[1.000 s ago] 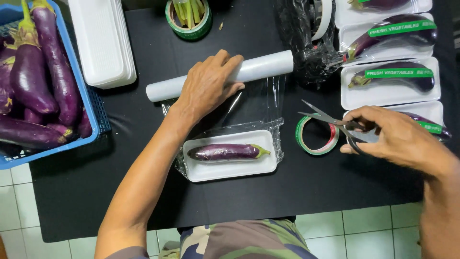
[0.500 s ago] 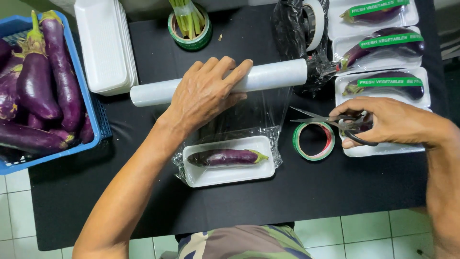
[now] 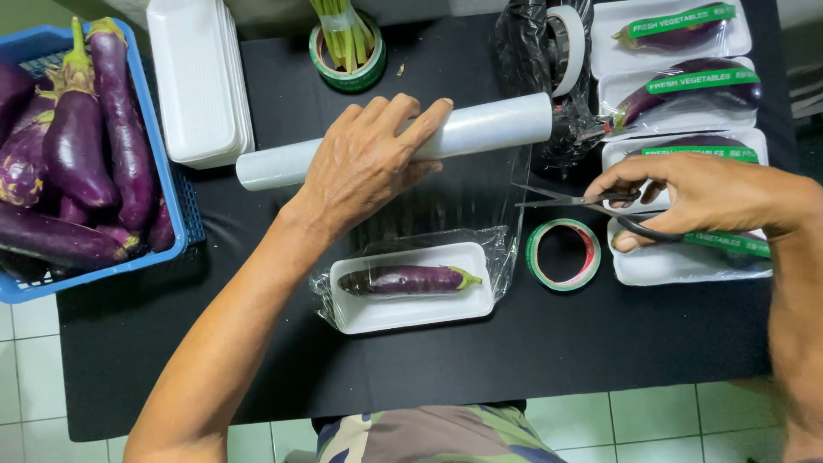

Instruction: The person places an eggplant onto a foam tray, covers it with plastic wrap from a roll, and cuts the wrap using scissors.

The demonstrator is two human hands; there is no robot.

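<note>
Left hand (image 3: pixel 369 163) pressed flat on a roll of cling film (image 3: pixel 489 129) at centre, film sheet (image 3: pixel 454 201) drawn down toward six o'clock over a white foam tray (image 3: pixel 411 309) holding one purple eggplant (image 3: pixel 403 279). Right hand (image 3: pixel 694 193) at three o'clock gripping scissors (image 3: pixel 583 201), blades parted at the sheet's right edge. Tape ring (image 3: pixel 563 255) just below. Blue basket (image 3: pixel 171 189) of eggplants at nine o'clock; wrapped trays (image 3: pixel 677 94) at two o'clock.
</note>
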